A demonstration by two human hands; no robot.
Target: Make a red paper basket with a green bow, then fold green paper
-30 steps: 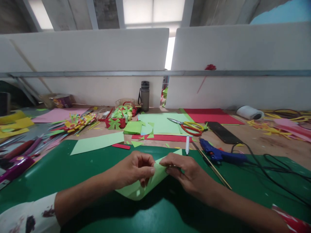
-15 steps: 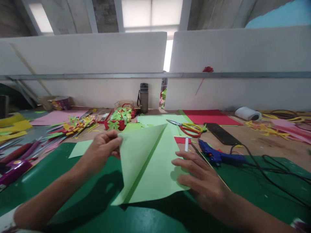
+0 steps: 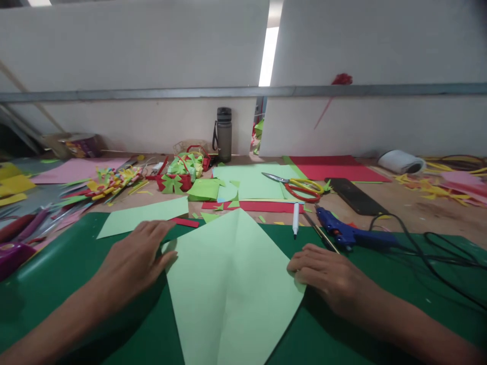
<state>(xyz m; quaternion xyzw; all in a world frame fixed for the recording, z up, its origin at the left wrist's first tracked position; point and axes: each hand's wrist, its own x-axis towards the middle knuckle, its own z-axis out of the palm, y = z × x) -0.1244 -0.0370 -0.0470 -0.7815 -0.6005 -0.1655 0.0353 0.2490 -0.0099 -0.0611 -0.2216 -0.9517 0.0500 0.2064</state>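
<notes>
A light green paper sheet (image 3: 232, 289) lies unfolded and flat on the dark green cutting mat (image 3: 79, 268), turned like a diamond with a crease down its middle. My left hand (image 3: 133, 258) rests at the sheet's left corner, fingers stretched out flat on the mat. At the sheet's right corner, my right hand (image 3: 327, 276) presses down with its fingers loosely curled. Neither hand grips anything.
A white pen (image 3: 296, 220), a thin stick (image 3: 321, 234) and a blue glue gun (image 3: 348, 233) with its black cable lie right of the sheet. Red-handled scissors (image 3: 299, 186), a black phone (image 3: 355, 196), a grey bottle (image 3: 224, 134), more paper sheets and scraps crowd the table behind.
The folded green paper that both hands pinched a second ago has been opened out and laid flat. My hands moved apart to its left and right corners. The camera tilted downward.
</notes>
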